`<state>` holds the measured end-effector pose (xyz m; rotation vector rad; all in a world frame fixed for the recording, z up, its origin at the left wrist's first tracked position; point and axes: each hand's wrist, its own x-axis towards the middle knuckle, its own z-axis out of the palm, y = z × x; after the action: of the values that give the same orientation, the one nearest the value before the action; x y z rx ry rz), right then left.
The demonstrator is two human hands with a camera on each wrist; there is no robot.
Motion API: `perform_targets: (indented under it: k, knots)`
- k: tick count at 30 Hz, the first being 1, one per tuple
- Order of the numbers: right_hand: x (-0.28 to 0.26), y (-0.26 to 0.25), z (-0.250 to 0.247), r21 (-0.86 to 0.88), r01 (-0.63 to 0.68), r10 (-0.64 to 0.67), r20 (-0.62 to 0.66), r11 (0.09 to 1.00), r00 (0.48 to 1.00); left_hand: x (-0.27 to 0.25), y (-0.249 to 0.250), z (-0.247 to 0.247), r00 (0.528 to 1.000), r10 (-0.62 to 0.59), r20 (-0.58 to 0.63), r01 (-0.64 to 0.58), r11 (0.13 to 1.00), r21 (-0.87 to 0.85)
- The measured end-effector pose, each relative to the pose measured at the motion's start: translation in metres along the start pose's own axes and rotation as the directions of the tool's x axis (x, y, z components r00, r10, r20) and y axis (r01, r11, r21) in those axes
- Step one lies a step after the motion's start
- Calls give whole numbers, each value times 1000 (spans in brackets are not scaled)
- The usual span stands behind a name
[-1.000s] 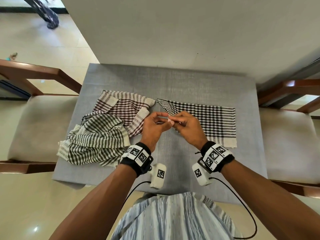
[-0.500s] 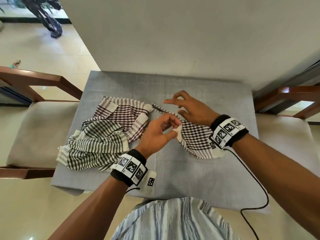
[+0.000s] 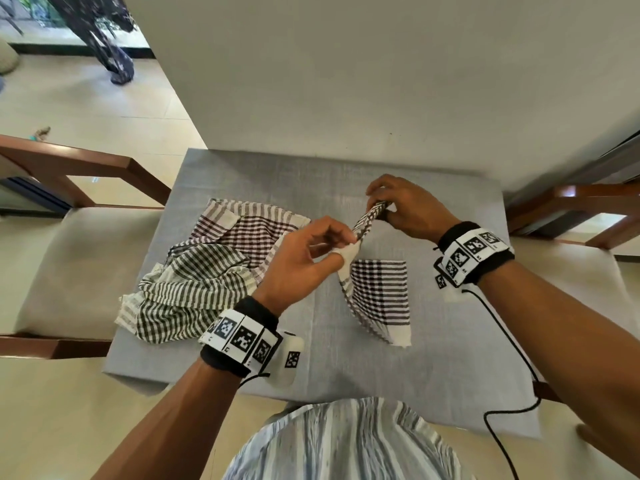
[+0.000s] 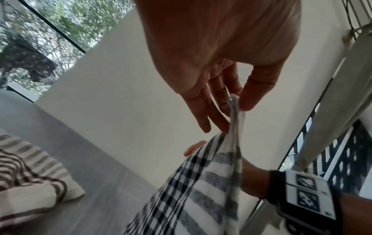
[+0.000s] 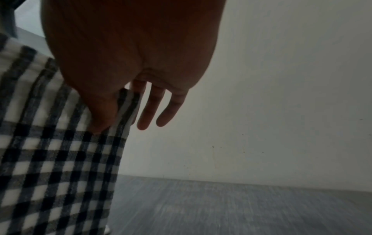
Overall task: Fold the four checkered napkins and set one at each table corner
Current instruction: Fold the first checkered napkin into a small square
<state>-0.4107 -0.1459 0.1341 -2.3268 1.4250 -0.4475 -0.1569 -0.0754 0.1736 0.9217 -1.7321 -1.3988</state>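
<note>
A black-and-white checkered napkin (image 3: 379, 299) hangs lifted over the middle of the grey table (image 3: 398, 372), its lower end on the cloth. My left hand (image 3: 341, 247) pinches its white near corner (image 4: 234, 105) between thumb and fingers. Farther back, my right hand (image 3: 381, 207) pinches the far corner (image 5: 124, 108), thumb on top. A brown checkered napkin (image 3: 249, 230) lies crumpled at the left. A dark green checkered napkin (image 3: 187, 292) is heaped partly over it.
Wooden chairs with beige seats stand at the left (image 3: 52, 258) and right (image 3: 588, 216) of the table. A white wall (image 3: 381, 81) rises right behind the table's far edge. A black cable (image 3: 509, 393) trails from my right wrist over the near right corner.
Both hands have raised the black-and-white napkin off the table. My right hand went from resting flat on it to pinching its far corner, stretching the top edge between the hands.
</note>
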Motion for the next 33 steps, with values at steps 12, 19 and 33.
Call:
perform_targets:
  k: [12, 19, 33]
  knots:
    - [-34, 20, -67, 256, -149, 158, -16, 955, 987, 41, -5, -36, 958, 21, -287, 86, 930, 356]
    - [-43, 36, -89, 154, -162, 197, -249, 975, 948, 95, 13, -30, 956, 13, -293, 97, 928, 360]
    - [-70, 38, -125, 340, -67, 278, -623, 938, 731, 159, 50, -12, 971, 21, -240, 35, 973, 227]
